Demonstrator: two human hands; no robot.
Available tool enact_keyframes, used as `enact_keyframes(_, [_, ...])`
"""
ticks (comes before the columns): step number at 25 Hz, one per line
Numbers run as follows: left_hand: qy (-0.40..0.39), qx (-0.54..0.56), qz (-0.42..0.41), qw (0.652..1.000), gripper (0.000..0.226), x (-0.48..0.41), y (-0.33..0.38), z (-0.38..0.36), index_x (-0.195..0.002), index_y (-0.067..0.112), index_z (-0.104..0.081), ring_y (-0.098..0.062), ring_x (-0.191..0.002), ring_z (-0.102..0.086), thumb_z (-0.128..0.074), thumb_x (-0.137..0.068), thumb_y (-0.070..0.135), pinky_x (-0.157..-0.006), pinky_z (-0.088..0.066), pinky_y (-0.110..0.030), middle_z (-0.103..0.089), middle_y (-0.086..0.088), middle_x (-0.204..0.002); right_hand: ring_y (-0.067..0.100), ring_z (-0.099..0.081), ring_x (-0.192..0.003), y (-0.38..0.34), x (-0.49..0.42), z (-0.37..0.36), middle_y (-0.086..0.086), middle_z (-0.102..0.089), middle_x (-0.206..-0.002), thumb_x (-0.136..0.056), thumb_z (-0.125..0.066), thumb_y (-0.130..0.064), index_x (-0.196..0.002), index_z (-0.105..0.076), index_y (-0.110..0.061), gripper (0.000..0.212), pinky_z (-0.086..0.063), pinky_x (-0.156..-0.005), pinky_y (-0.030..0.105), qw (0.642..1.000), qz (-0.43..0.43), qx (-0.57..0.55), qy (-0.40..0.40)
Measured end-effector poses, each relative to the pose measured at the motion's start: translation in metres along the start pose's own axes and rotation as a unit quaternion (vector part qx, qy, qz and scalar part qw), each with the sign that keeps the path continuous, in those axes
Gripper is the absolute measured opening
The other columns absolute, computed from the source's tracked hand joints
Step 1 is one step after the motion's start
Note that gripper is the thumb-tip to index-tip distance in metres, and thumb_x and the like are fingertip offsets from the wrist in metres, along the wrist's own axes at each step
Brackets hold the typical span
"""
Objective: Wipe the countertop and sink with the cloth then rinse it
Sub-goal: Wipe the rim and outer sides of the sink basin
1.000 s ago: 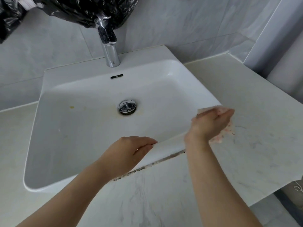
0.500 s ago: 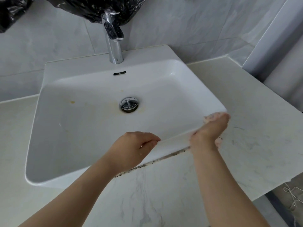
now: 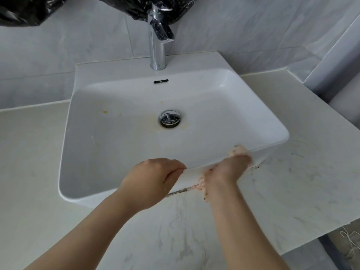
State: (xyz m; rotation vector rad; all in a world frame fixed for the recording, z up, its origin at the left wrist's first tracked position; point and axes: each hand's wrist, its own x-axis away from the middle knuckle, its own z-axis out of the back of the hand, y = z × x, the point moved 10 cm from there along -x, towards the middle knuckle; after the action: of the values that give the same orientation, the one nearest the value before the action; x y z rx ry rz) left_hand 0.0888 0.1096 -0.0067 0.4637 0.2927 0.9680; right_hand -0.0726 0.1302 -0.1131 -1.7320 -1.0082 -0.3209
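Two hands work at the near rim of the sink [image 3: 136, 106], and we take that rim as our landmark. The cloth [image 3: 238, 150], pale pink and speckled with dark grit, sits bunched on the rim toward its right end; part of it peeks above the rim and more trails down the outer wall to the seam where basin meets counter [image 3: 282, 191]. Our right hand [image 3: 228, 168] is clamped over it, fingers pressing it against the rim's outer face, which we judge is how the grime along that seam gets scrubbed: dark specks show just below the rim on both sides of the hand. Our left hand [image 3: 153, 178] grips the rim itself to the left of the cloth, fingers curled over the edge and holding nothing else, most likely to brace us while the other hand pushes.

Beyond the rim, the basin floor carries yellowish stains around the drain [image 3: 169, 118] and one spot further left, so we judge the inside is not yet wiped. The tap [image 3: 157, 39] stands at the far side of the sink, no water running, so rinsing is still to come.
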Motion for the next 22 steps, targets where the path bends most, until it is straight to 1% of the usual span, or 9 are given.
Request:
enact_keyframes(4, [0.028, -0.002, -0.004, 1.0, 0.056, 0.014, -0.01, 0.011, -0.106, 0.035, -0.065, -0.01, -0.089, -0.063, -0.018, -0.081, 0.053, -0.071, -0.049, -0.028, -0.069, 0.016, -0.099, 0.014, -0.039, -0.054, 0.035, 0.049, -0.007, -0.01, -0.041, -0.066, -0.072, -0.035, -0.06, -0.069, -0.045, -0.028, 0.033, -0.035, -0.055, 0.026, 0.997, -0.009, 0.078, -0.021])
enact_keyframes(7, [0.031, -0.02, 0.002, 0.999, 0.053, 0.022, -0.015, 0.014, -0.108, 0.032, -0.064, -0.012, -0.085, -0.062, -0.02, -0.085, 0.049, -0.07, -0.048, -0.027, -0.069, 0.013, -0.093, 0.022, -0.029, -0.062, -0.022, 0.035, -0.006, -0.001, -0.03, -0.069, -0.07, -0.036, -0.055, -0.072, -0.03, -0.025, 0.031, -0.025, -0.063, 0.032, 0.993, 0.047, 0.095, 0.061])
enact_keyframes(9, [0.061, -0.04, -0.01, 0.997, 0.05, 0.034, -0.017, 0.022, -0.1, 0.027, -0.067, -0.015, -0.069, -0.063, -0.023, -0.086, 0.045, -0.058, -0.051, -0.03, -0.068, 0.008, -0.077, 0.027, -0.032, -0.07, -0.033, 0.036, -0.011, 0.005, -0.032, -0.08, -0.091, -0.037, -0.042, -0.075, -0.032, -0.017, 0.03, -0.024, -0.068, 0.027, 0.993, 0.04, 0.099, 0.047])
enact_keyframes(11, [0.089, -0.067, -0.025, 0.993, 0.041, 0.042, -0.018, 0.025, -0.091, 0.023, -0.068, -0.018, -0.058, -0.062, -0.03, -0.088, 0.036, -0.046, -0.05, -0.03, -0.067, 0.006, -0.067, 0.019, -0.04, -0.068, -0.001, 0.054, -0.009, 0.009, -0.039, -0.087, -0.101, -0.03, -0.035, -0.073, -0.031, -0.015, 0.034, -0.03, -0.061, 0.024, 0.994, 0.008, 0.105, 0.023])
enact_keyframes(15, [0.088, -0.084, -0.022, 0.992, 0.043, 0.043, -0.023, 0.026, -0.079, 0.019, -0.065, -0.02, -0.054, -0.059, -0.026, -0.086, 0.036, -0.043, -0.046, -0.031, -0.063, 0.004, -0.061, 0.026, -0.065, -0.076, 0.068, 0.078, -0.009, 0.012, -0.067, -0.087, -0.077, -0.03, -0.076, -0.092, -0.05, -0.009, 0.072, -0.054, -0.069, 0.039, 0.981, -0.047, 0.188, -0.028])
enact_keyframes(17, [0.104, -0.092, -0.016, 0.99, 0.044, 0.054, -0.034, 0.036, -0.079, 0.02, -0.066, -0.018, -0.052, -0.058, -0.026, -0.087, 0.038, -0.041, -0.046, -0.031, -0.063, 0.005, -0.06, 0.021, -0.053, -0.047, 0.045, 0.054, -0.012, 0.014, -0.054, -0.06, -0.094, -0.025, -0.06, -0.073, -0.046, -0.009, 0.059, -0.051, -0.051, 0.033, 0.983, -0.047, 0.173, -0.03])
enact_keyframes(18, [0.114, -0.098, -0.014, 0.989, 0.042, 0.062, -0.039, 0.041, -0.08, 0.022, -0.066, -0.017, -0.051, -0.058, -0.028, -0.088, 0.038, -0.039, -0.045, -0.029, -0.062, 0.007, -0.059, 0.018, -0.046, -0.043, 0.019, 0.037, -0.01, 0.014, -0.051, -0.062, -0.097, -0.024, -0.054, -0.076, -0.045, -0.013, 0.051, -0.051, -0.05, 0.035, 0.989, 0.003, 0.147, -0.018])
enact_keyframes(20, [0.134, -0.11, -0.011, 0.985, 0.036, 0.074, -0.047, 0.049, -0.083, 0.024, -0.067, -0.014, -0.05, -0.059, -0.033, -0.087, 0.036, -0.037, -0.041, -0.025, -0.063, 0.01, -0.06, 0.016, -0.042, -0.051, -0.006, 0.014, -0.008, 0.011, -0.059, -0.09, -0.089, -0.028, -0.063, -0.098, -0.049, -0.023, 0.046, -0.054, -0.068, 0.052, 0.995, 0.042, 0.093, 0.009])
enact_keyframes(22, [0.146, -0.113, -0.017, 0.983, 0.034, 0.078, -0.049, 0.05, -0.083, 0.024, -0.068, -0.015, -0.051, -0.06, -0.036, -0.087, 0.033, -0.038, -0.041, -0.022, -0.064, 0.01, -0.061, 0.013, -0.04, -0.056, 0.017, 0.022, 0.0, 0.008, -0.055, -0.091, -0.07, -0.029, -0.075, -0.096, -0.045, -0.029, 0.054, -0.053, -0.07, 0.041, 0.992, 0.045, 0.114, 0.04])
